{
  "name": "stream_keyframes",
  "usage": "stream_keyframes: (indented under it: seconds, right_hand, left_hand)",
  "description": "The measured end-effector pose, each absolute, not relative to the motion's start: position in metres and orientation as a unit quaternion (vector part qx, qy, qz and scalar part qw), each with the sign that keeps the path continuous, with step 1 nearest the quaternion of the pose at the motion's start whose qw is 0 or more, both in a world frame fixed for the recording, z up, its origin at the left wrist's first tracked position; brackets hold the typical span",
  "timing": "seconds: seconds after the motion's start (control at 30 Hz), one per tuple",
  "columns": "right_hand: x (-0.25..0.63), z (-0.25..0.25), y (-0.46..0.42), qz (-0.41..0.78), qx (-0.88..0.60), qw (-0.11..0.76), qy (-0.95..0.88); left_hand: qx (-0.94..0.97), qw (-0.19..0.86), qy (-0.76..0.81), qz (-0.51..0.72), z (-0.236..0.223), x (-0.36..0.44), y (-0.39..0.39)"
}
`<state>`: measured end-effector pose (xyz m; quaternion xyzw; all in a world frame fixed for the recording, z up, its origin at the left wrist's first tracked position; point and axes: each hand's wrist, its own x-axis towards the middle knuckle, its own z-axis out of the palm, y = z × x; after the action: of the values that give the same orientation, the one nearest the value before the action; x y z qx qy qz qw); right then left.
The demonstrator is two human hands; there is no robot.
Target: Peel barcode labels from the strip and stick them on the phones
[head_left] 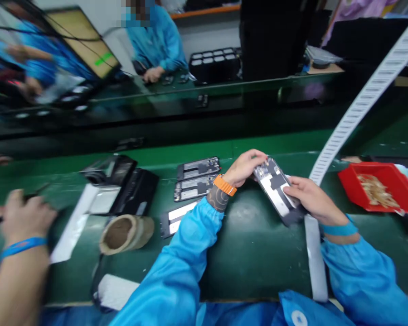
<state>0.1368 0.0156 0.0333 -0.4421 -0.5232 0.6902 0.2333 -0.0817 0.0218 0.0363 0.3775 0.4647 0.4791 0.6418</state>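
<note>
Both of my hands hold an opened smartphone body (275, 185) tilted above the green bench. My left hand (243, 167), with an orange watch band at the wrist, pinches its upper end near the small exposed parts. Around the lower right edge, the fingers of my right hand (309, 197) are closed, the thumb lying on the inner face. Left of my left hand lie more opened phone bodies: one at the back (199, 167), one just in front of it (193, 188), and one (178, 218) partly hidden by my sleeve.
At right, a red bin (347, 185) holds small golden strips. A white strip with dark bars (357, 95) runs down beside my right hand. Leftward stand a round beige container (144, 231) and black boxes (146, 185). A co-worker's hand (25, 215) works at far left; another person (159, 40) sits opposite.
</note>
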Motion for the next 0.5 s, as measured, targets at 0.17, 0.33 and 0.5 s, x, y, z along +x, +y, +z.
stream_keyframes:
  seconds: [0.17, 0.33, 0.5]
  right_hand:
    - [0.148, 0.030, 0.024, 0.693, -0.446, 0.228, -0.519]
    - [0.161, 0.024, 0.025, 0.423, -0.550, 0.449, -0.562]
    - [0.169, 0.027, 0.019, 0.247, -0.548, 0.423, -0.678]
  left_hand:
    - [0.475, 0.686, 0.469, 0.288, 0.052, -0.130, 0.034]
    - [0.366, 0.521, 0.634, 0.439, 0.056, -0.160, 0.114]
    - [0.324, 0.371, 0.710, 0.503, 0.064, -0.181, 0.227]
